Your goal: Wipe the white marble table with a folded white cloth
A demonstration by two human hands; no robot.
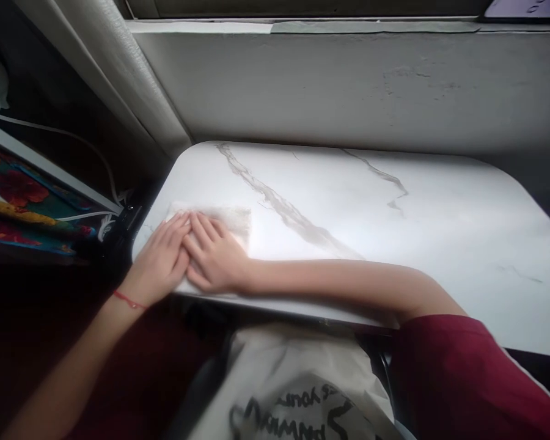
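Note:
A pale, thin cloth or wipe [239, 221] lies flat on the left end of a white marble-patterned tabletop [311, 189]. My left hand [162, 256], with a red string bracelet at the wrist, rests on the cloth with its fingers stretched out. Beside it, my right hand [215, 253] presses flat on the same cloth, fingers spread and pointing left. The two hands touch, the right fingertips meeting the left hand. Part of the cloth is hidden under both palms.
A grey wall [325, 85] runs behind the table, with a pale pipe or column [128, 67] at the left. White cables and a colourful floral fabric [27, 201] are left of the table. Below its front edge is a white bag [293, 360] with dark lettering.

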